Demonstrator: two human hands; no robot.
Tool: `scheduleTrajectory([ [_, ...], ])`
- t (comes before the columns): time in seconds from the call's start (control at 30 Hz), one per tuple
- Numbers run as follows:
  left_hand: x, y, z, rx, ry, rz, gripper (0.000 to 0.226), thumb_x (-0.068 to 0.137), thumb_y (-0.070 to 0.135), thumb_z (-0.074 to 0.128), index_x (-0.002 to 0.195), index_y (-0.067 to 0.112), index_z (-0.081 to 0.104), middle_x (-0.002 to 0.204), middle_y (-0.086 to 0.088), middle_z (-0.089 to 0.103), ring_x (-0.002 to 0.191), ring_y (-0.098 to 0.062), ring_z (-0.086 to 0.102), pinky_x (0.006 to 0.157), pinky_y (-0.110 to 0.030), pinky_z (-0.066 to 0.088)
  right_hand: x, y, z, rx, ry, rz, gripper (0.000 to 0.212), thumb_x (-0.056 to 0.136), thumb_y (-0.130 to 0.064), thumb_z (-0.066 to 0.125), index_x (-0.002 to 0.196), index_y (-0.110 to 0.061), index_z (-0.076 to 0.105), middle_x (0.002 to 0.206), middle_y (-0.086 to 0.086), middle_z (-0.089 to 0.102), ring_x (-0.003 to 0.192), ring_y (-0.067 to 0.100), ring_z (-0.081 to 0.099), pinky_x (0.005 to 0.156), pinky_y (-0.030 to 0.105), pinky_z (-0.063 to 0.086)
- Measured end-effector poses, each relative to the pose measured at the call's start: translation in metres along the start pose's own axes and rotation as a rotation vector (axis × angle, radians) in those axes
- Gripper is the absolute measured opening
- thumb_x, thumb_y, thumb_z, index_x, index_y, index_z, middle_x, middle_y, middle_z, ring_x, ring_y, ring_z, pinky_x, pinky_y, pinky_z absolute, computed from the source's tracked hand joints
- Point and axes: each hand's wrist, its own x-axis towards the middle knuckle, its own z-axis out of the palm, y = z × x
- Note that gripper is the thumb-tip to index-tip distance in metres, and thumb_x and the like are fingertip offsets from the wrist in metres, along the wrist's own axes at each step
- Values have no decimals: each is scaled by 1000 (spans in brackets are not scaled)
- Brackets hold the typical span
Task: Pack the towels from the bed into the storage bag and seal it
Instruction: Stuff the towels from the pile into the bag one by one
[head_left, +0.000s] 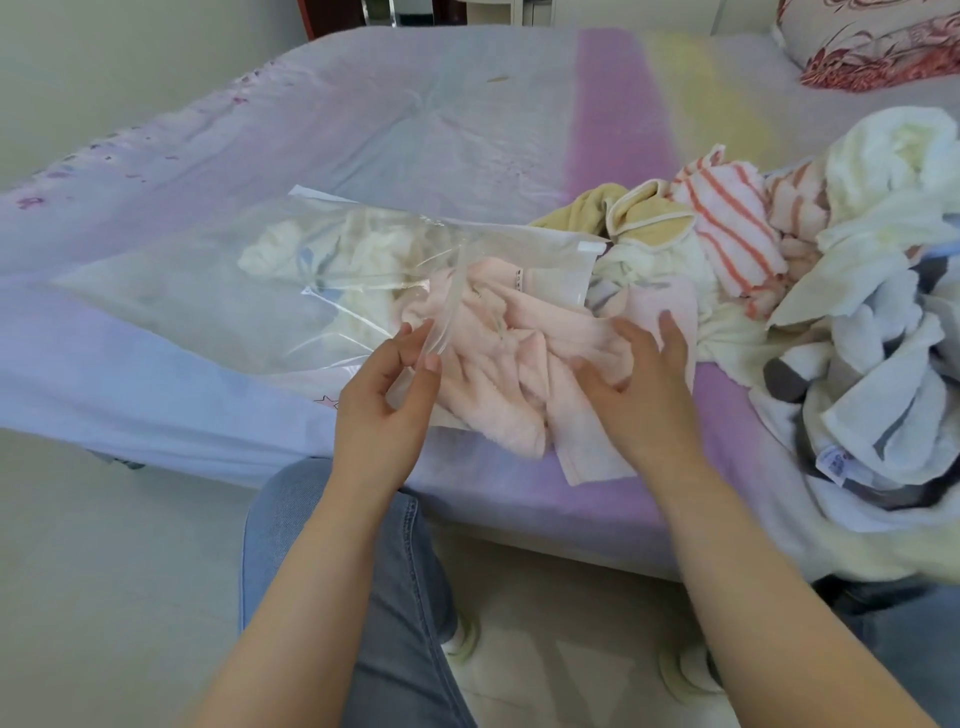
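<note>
A clear plastic storage bag (208, 291) lies flat on the bed, its mouth facing right. A cream towel (363, 254) shows through the plastic inside it. A pink towel (498, 374) sits half in the bag's mouth, its end trailing toward the bed's edge. My left hand (389, 395) pinches the near rim of the bag's opening between thumb and fingers. My right hand (639, 379) rests on the pink towel with fingers spread.
A heap of towels lies at the right: yellow (639, 208), pink-striped (727, 228), white (893, 171), and white-and-grey (883, 384). A floral pillow (872, 41) sits at the far right corner. The bed sheet (363, 119) is pale purple. My jeans-clad knee (332, 519) is below the bed's edge.
</note>
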Motion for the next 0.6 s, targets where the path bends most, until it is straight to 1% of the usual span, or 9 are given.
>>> scheduleTrajectory([
  [0.03, 1, -1, 1, -5, 5, -7, 34, 86, 44, 55, 107, 21, 69, 125, 13, 66, 130, -3, 49, 110, -46, 40, 4, 11, -11, -96, -121, 98, 87, 79, -54, 67, 148, -29, 21, 160, -5, 3, 139, 11, 27, 103, 36, 37],
  [0.07, 1, -2, 2, -6, 12, -11, 36, 86, 45, 55, 109, 22, 69, 126, 13, 65, 130, -3, 49, 110, -46, 40, 9, 20, -17, -152, -250, 164, 109, 73, -58, 71, 152, -27, 4, 161, -3, -2, 145, 16, 17, 110, 40, 31],
  [0.1, 1, -3, 3, -3, 17, -10, 37, 85, 47, 55, 110, 23, 69, 127, 13, 64, 130, -2, 49, 110, -45, 40, 12, 27, -20, -237, -339, 183, 119, 69, -59, 74, 152, -26, -5, 160, 2, 2, 145, 21, 18, 111, 42, 31],
  [0.13, 1, -3, 4, 1, 20, -9, 39, 84, 48, 55, 110, 23, 68, 128, 12, 64, 130, 0, 48, 110, -44, 40, 13, 29, -20, -362, -392, 169, 121, 68, -59, 75, 152, -25, -6, 157, 8, 10, 141, 28, 28, 106, 42, 37],
  [0.23, 0, -1, 6, -6, 6, -19, 31, 84, 46, 55, 97, 21, 68, 127, 9, 65, 129, 7, 45, 111, -42, 39, 17, 31, -12, -612, -415, 91, 91, 73, -56, 71, 141, -15, 28, 133, 15, 39, 111, 32, 54, 83, 38, 48],
  [0.33, 0, 1, 7, 11, -6, -7, 21, 86, 43, 54, 85, 24, 63, 124, 9, 67, 129, 9, 44, 111, -41, 39, 25, 28, -12, -454, -408, 118, 42, 78, -41, 67, 110, -16, 54, 113, 8, 61, 96, 26, 59, 77, 37, 49],
  [0.4, -1, 1, 6, 25, -3, -3, 19, 87, 43, 54, 87, 27, 63, 124, 10, 67, 129, 9, 44, 110, -42, 40, 18, 21, -17, -346, -367, 107, 18, 79, -33, 62, 88, -19, 56, 98, 5, 66, 87, 25, 60, 73, 37, 48],
  [0.5, -3, 0, 4, 43, 6, 3, 33, 85, 46, 55, 101, 19, 65, 122, 10, 67, 128, 7, 46, 108, -43, 42, -9, 1, -19, -92, -226, 47, 19, 78, -34, 60, 89, -21, 53, 87, -6, 62, 82, 20, 59, 71, 37, 47],
  [0.6, -7, 5, 4, 66, 2, 4, 28, 84, 45, 56, 97, 21, 62, 119, 8, 68, 127, -1, 51, 107, -40, 43, -27, -31, -12, 96, -192, -82, 29, 82, -36, 66, 103, -31, 47, 90, -18, 56, 82, 7, 56, 71, 31, 46],
])
